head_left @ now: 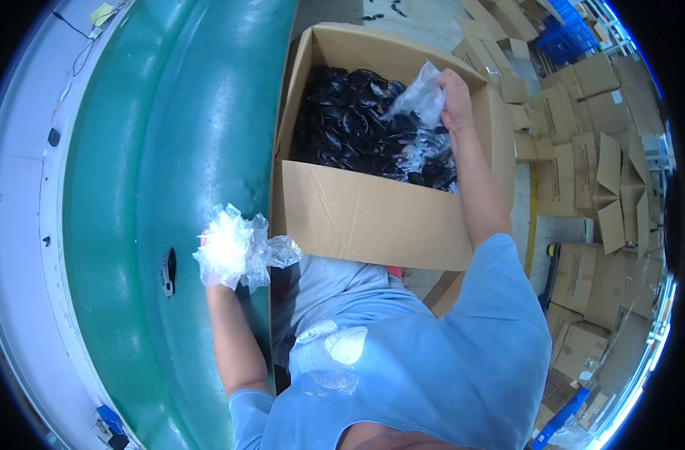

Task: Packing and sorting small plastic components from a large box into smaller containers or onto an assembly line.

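A bunched clear plastic bag (241,247), glaring white in the light, is in my left hand (218,288) over the green work surface. The plastic hides most of those fingers. Over the right part of a large open cardboard box (372,214), my right hand (455,99) pinches another clear plastic bag (423,97). Many glossy black curved plastic parts (350,120) fill the box, with more clear film lying among them at the right. One small dark curved part (168,272) with a grey side lies on the green surface, left of my left hand.
The long green work surface (132,150) runs along my left, beside a pale wall with cables. Stacked and flattened cardboard boxes (575,172) stand along the right. A blue plastic crate (567,37) sits at the far right. Several small black pieces lie on the floor beyond the box.
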`<state>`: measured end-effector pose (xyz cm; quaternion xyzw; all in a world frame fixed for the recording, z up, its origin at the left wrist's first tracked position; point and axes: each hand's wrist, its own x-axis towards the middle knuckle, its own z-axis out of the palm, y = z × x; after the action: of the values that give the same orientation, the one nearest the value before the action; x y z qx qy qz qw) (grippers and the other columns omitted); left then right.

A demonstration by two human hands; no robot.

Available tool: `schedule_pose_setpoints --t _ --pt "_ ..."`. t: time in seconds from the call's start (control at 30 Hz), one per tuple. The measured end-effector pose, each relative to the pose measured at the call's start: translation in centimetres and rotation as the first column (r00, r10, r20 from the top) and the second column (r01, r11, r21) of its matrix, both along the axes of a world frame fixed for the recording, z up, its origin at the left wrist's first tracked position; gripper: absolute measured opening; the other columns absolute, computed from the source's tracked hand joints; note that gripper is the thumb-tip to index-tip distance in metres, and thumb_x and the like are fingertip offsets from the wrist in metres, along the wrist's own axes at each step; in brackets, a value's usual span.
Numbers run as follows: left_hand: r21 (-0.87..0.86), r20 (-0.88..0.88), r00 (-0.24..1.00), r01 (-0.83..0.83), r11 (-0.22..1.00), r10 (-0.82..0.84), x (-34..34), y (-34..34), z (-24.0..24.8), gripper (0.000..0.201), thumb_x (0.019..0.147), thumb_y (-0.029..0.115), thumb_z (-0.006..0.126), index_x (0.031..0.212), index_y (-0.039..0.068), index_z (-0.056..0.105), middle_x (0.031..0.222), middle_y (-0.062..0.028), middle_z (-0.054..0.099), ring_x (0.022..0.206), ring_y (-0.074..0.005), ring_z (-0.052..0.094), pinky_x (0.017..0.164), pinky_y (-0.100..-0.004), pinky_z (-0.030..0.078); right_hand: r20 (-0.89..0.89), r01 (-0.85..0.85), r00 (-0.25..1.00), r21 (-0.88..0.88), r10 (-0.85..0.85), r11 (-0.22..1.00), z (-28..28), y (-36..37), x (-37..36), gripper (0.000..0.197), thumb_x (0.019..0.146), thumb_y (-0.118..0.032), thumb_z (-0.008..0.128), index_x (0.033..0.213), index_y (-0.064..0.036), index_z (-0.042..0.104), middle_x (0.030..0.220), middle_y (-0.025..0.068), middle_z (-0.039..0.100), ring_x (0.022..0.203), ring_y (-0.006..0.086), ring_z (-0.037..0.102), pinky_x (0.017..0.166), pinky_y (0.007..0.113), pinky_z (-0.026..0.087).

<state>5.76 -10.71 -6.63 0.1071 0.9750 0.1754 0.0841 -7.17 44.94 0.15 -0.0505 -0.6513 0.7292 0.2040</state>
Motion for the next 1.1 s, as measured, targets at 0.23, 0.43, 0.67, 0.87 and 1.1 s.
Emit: schedule_pose_setpoints --t 0.23,0.43,0.67,0.87,1.1 --pt "-0.169 -0.191 0.979 0.042 0.985 -0.075 0.4 -2.0 -1.7 0.068 0.064 0.044 0.077 0.119 0.008 0.060 0.114 -0.0180 0.059 0.105 -0.0366 0.056 0.090 -0.0483 0.046 0.637 -0.658 0.752 0.740 0.169 0.139 -5.9 3.0 2.9 0.023 0.086 -0.032 0.065 0.094 -0.0104 0.069 0.093 0.0095 0.069 0.083 0.0254 0.065 0.077 0.039 0.051" --pt "0.185 0.075 0.976 -0.215 0.959 0.205 0.8 -1.3 -0.6 0.068 0.064 0.043 0.077 0.120 0.008 0.059 0.115 -0.0180 0.059 0.109 -0.0362 0.054 0.093 -0.0476 0.045 0.760 -0.790 0.610 0.604 -0.226 -0.101 -9.8 1.0 5.2 0.031 0.082 -0.036 0.068 0.105 -0.0157 0.072 0.107 0.0148 0.069 0.103 0.0332 0.064 0.089 0.045 0.051" --pt "0.158 -0.111 0.987 -0.100 0.982 0.119 1.0 -1.1 -1.3 0.063 0.068 0.040 0.076 0.120 0.008 0.059 0.113 -0.0158 0.060 0.106 -0.0348 0.057 0.092 -0.0452 0.047 0.635 -0.611 0.771 0.721 0.040 0.326 -9.7 3.7 4.2 0.019 0.084 -0.025 0.062 0.092 -0.0095 0.070 0.084 0.0087 0.068 0.079 0.0216 0.064 0.074 0.037 0.050" --pt "0.041 -0.095 0.995 -0.009 0.999 0.013 0.5 -0.9 -0.1 0.039 0.087 0.031 0.071 0.114 0.005 0.059 0.102 -0.0057 0.062 0.091 -0.0177 0.060 0.080 -0.0340 0.050 0.522 -0.484 0.842 0.625 0.134 0.613 -3.5 4.6 4.3 0.023 0.087 -0.031 0.063 0.085 -0.0079 0.067 0.078 0.0047 0.065 0.077 0.0157 0.059 0.070 0.032 0.048" --pt "-0.031 -0.152 0.988 0.005 1.000 -0.010 0.3 -0.7 -0.9 0.069 0.068 0.041 0.075 0.125 0.008 0.056 0.118 -0.0177 0.059 0.110 -0.0366 0.054 0.093 -0.0488 0.045 0.669 -0.642 0.719 0.743 -0.187 0.190 -5.8 4.8 5.4 0.048 0.081 -0.055 0.065 0.092 -0.0096 0.073 0.096 0.0176 0.070 0.093 0.0363 0.066 0.082 0.042 0.051"
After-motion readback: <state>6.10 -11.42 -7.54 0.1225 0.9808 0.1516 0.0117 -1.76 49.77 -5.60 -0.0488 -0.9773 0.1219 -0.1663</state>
